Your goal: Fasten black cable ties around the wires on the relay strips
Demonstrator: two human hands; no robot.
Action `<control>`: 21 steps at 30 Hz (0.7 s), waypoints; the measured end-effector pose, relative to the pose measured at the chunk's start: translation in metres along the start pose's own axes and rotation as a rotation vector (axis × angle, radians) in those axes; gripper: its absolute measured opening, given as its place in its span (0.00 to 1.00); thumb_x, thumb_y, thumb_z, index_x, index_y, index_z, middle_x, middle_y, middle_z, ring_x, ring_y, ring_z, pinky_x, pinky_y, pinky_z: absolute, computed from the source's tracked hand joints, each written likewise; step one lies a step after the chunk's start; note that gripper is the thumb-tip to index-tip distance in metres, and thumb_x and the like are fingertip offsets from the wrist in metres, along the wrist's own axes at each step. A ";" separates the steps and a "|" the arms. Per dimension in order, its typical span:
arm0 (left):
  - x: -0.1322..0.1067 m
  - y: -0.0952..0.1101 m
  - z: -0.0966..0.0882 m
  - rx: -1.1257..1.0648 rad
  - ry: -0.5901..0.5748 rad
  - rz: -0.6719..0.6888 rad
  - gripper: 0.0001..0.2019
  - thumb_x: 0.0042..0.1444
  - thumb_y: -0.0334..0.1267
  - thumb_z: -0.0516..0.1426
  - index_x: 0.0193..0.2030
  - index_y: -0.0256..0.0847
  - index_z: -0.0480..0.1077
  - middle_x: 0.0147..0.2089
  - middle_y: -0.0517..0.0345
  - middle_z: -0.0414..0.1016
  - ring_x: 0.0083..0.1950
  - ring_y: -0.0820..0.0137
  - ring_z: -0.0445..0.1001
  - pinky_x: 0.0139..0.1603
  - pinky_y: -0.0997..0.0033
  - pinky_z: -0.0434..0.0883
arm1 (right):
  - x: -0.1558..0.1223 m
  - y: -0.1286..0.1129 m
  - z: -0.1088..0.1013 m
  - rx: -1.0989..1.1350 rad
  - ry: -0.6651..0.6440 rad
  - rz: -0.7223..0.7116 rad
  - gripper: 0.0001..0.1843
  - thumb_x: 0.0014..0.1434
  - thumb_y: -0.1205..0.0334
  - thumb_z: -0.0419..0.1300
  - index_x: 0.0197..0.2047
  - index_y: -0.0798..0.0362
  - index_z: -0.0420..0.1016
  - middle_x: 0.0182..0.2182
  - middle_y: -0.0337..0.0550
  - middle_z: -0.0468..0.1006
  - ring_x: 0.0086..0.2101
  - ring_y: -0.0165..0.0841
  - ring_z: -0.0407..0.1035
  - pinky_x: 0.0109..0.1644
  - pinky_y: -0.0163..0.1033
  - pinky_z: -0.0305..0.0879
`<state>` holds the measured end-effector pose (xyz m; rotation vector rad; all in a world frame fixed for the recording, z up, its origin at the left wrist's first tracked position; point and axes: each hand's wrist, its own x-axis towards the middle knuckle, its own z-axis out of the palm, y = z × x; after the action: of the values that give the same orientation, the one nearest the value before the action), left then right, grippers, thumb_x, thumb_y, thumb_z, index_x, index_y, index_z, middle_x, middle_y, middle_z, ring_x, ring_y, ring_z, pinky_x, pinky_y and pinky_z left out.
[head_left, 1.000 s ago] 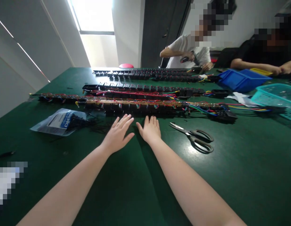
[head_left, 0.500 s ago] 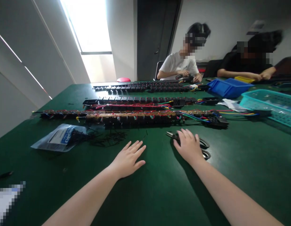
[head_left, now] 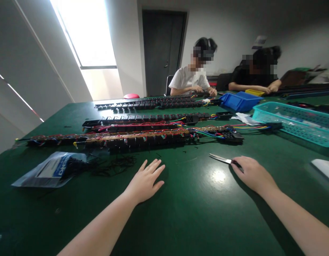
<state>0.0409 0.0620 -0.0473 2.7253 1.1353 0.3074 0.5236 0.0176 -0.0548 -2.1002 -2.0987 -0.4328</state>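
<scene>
My left hand [head_left: 147,179] lies flat and open on the green table [head_left: 196,213], fingers spread, touching nothing else. My right hand [head_left: 253,174] rests over the handles of a pair of scissors [head_left: 220,159], fingers closed on them; only the steel blades stick out to the left. Beyond both hands runs a long black socket strip with coloured wires [head_left: 135,137]. Loose black cable ties [head_left: 111,165] lie just left of my left hand.
A plastic bag of cable ties [head_left: 47,170] lies at the left. More socket strips [head_left: 143,119] lie further back. A teal basket [head_left: 295,122], a blue bin [head_left: 239,100] and a white object [head_left: 324,167] stand at the right. Two people work at the far side.
My right hand went right from beside the left hand onto the scissors, then slid them further right. My left hand drew back slightly. The view lifted and turned right.
</scene>
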 end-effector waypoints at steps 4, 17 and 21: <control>-0.002 -0.001 0.000 -0.010 0.014 0.002 0.29 0.73 0.51 0.47 0.76 0.42 0.54 0.79 0.49 0.55 0.81 0.57 0.49 0.79 0.36 0.50 | 0.034 0.020 0.007 -0.046 -0.015 0.043 0.17 0.69 0.52 0.60 0.56 0.50 0.75 0.57 0.50 0.76 0.50 0.38 0.74 0.54 0.49 0.75; 0.000 0.000 0.000 -0.020 0.014 0.006 0.30 0.71 0.50 0.50 0.75 0.43 0.56 0.78 0.50 0.57 0.79 0.57 0.54 0.78 0.39 0.55 | 0.099 -0.102 0.032 0.057 0.056 0.015 0.20 0.69 0.52 0.61 0.60 0.51 0.73 0.58 0.50 0.75 0.52 0.40 0.73 0.55 0.53 0.75; 0.000 0.000 0.001 -0.032 0.029 0.009 0.29 0.71 0.50 0.51 0.74 0.43 0.58 0.77 0.49 0.58 0.79 0.56 0.56 0.78 0.40 0.56 | 0.103 -0.160 0.048 0.089 0.084 0.091 0.22 0.68 0.52 0.62 0.61 0.53 0.72 0.58 0.51 0.74 0.52 0.41 0.73 0.55 0.54 0.74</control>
<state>0.0413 0.0622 -0.0485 2.7079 1.1158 0.3645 0.3677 0.1329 -0.0863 -2.0807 -1.9310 -0.4007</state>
